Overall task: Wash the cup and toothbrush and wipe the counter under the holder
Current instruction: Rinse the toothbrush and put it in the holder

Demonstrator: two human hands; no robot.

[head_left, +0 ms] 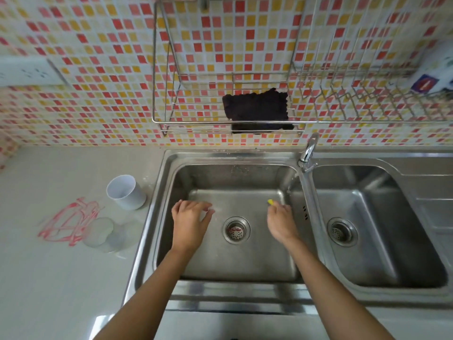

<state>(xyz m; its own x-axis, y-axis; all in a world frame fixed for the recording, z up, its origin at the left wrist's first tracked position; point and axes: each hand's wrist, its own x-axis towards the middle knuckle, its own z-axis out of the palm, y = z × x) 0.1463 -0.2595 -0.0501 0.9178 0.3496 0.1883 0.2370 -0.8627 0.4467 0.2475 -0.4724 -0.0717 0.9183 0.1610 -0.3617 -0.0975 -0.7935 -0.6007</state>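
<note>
Right grip point(279, 223) on one toothbrush point(270, 201)

left hand point(190, 222): over sink point(232, 157) basin, fingers loosely bent, holding nothing | right hand point(280, 223): gripping toothbrush point(270, 201) (only yellow tip visible) beneath faucet point(309, 150) | cup point(126, 192): white, on counter point(61, 278), near red holder point(66, 224) | cloth point(256, 107): dark, on wall rack point(161, 94)
</note>
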